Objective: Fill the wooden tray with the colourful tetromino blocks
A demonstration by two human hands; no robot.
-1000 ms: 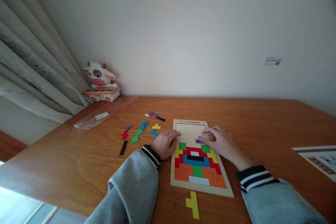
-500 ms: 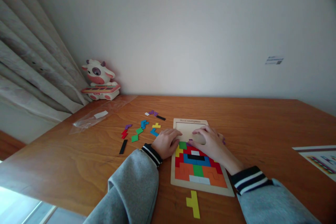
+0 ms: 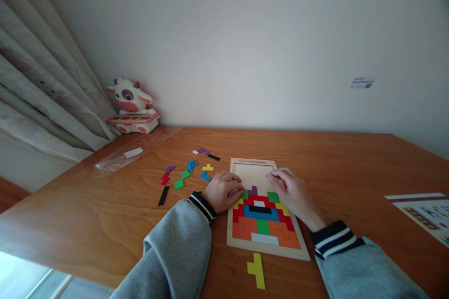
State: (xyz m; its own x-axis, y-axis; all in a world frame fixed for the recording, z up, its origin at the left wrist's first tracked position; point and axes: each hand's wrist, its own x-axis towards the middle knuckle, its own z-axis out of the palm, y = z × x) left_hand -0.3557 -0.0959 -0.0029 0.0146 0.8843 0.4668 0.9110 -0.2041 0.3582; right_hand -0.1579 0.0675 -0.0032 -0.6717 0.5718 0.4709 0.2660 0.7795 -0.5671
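A wooden tray puzzle (image 3: 232,238) lies before me, its lower part filled with coloured block pieces. The upper part is bare wood. At its left edge rests my left hand (image 3: 224,191), fingers loosely bent and slightly apart, fingertips by a green piece (image 3: 244,194). My right hand (image 3: 293,195) is over the tray's right side with thumb and fingers curled together; whatever they hold is hidden. A purple piece (image 3: 253,190) stands up from the top row, between the hands. Another green piece (image 3: 273,197) is near the right fingers.
Loose pieces, including a black bar (image 3: 163,195) and a blue piece (image 3: 205,176), are scattered left of the tray. A yellow piece (image 3: 257,271) lies below it. Further off are a plastic bag (image 3: 119,161), a toy cow (image 3: 131,107) and a printed sheet (image 3: 421,215) at right.
My right hand has drawn back to the right, uncovering the purple piece and the right-hand green piece. The purple bit seen beside that hand is now out of sight. My left hand stays put.
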